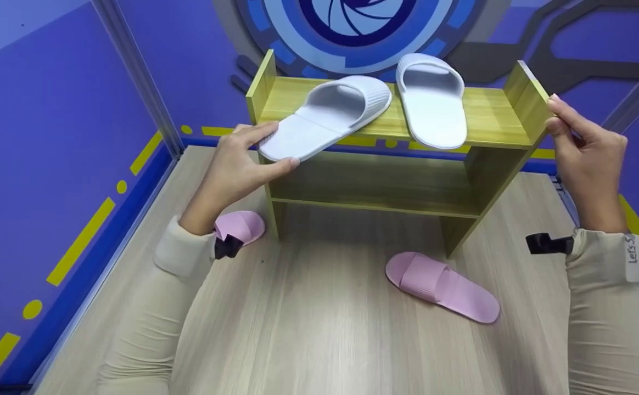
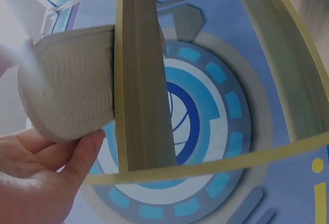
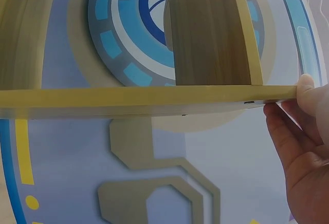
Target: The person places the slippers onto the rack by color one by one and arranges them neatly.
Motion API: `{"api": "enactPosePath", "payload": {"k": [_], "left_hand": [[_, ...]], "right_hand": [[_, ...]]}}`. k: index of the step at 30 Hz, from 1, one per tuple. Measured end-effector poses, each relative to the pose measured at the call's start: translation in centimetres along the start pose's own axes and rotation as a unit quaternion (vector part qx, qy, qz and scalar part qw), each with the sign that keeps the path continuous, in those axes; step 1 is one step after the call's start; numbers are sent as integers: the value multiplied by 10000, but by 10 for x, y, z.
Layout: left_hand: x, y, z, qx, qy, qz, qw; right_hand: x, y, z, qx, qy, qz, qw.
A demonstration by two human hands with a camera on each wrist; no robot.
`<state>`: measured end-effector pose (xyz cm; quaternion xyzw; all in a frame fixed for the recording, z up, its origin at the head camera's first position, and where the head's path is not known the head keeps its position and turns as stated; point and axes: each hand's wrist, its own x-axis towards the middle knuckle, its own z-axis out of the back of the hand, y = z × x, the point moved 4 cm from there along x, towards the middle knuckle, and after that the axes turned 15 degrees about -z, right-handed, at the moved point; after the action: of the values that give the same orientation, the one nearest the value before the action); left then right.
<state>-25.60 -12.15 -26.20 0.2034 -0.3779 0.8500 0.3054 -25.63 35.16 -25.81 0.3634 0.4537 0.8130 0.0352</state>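
A white slipper (image 1: 303,134) lies askew on the top shelf of a wooden shoe rack (image 1: 489,118), its heel sticking out past the front edge. My left hand (image 1: 237,162) grips that heel between thumb and fingers; the left wrist view shows the ribbed sole of the slipper (image 2: 77,85) from below. Beside it on the same shelf is a second white slipper (image 1: 435,109), toe toward the wall. My right hand (image 1: 591,151) pinches the upper edge of the rack's right side panel, also seen in the right wrist view with the hand (image 3: 303,147) at the panel's end.
On the wooden floor in front of the rack lies a pink slipper (image 1: 443,286). Another pink slipper (image 1: 248,226) is by the rack's left foot, partly hidden by my left wrist. Blue printed walls (image 1: 199,66) stand behind and at both sides. A middle shelf (image 1: 374,181) spans the rack.
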Motion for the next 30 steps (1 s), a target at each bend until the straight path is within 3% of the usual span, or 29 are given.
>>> {"api": "enactPosePath", "payload": {"k": [8,16,22,30], "left_hand": [[0,-10,-3,-82,-774,-158,9968],[3,-18,-13,15,-1284,-202,9915],[9,-21,-24,351,-1256,-197,9913],[17,-28,-35,813,-852,-221,9928]], "right_hand": [[-1,0,-1,-18,-7,34,10000],[-1,3,-1,-21,-80,-3,10000],[-2,0,-2,-264,-52,-22,9996],[-3,2,-2,-335,-27,-23,9994]]}}
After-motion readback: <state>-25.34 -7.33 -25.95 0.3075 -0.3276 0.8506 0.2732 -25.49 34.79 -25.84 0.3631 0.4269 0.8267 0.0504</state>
